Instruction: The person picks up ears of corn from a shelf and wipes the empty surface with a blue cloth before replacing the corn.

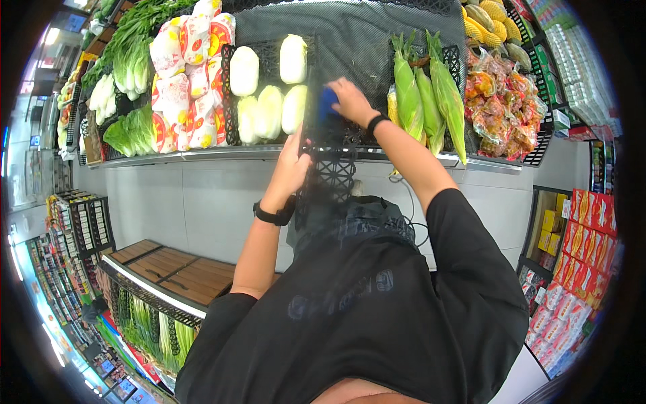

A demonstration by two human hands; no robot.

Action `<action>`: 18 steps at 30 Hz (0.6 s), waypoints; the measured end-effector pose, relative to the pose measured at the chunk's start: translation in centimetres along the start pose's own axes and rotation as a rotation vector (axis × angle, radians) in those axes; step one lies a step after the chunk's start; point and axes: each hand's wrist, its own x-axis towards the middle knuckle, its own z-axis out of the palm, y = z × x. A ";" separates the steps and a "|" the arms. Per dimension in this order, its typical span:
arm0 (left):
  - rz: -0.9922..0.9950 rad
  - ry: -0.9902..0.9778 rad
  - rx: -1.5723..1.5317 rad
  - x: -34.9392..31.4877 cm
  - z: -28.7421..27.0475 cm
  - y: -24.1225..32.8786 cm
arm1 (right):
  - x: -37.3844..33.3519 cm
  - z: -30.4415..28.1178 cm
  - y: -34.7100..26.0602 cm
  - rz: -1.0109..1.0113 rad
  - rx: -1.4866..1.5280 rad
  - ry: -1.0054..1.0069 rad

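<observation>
My left hand [292,167] is closed on the near left edge of a black plastic lattice panel [334,176], which juts out past the display's front edge. My right hand [351,101] has its fingers bent around something blue [328,102], which looks like a cloth, over the panel's far part. Motion blurs the cloth and part of the panel. Just left of the panel, several pale napa cabbages [268,112] lie on black lattice trays. To the right of my right hand, several green-husked ears of corn [424,94] rest on a black lattice base.
White, red and yellow wrapped packages [194,84] are stacked beyond the cabbages, beside leafy greens [131,67]. Bagged reddish-orange produce [505,101] fills the right end. A metal rail [222,154] edges the display. Behind me on the left stands a low wooden-topped stand [171,273].
</observation>
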 end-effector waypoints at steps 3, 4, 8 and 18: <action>0.042 0.030 -0.025 0.6 -0.2 -0.8 | 0.7 1.3 -1.5 0.087 -0.050 0.104; 0.001 0.018 -0.036 0.8 -0.3 -0.6 | -0.1 1.8 -1.9 0.131 -0.055 0.088; -0.066 0.054 -0.047 1.2 -0.3 -0.2 | -5.6 1.3 -5.0 0.057 0.064 -0.308; 0.047 0.032 0.022 0.4 0.6 -0.9 | -1.4 -0.9 -0.3 -0.112 0.054 -0.334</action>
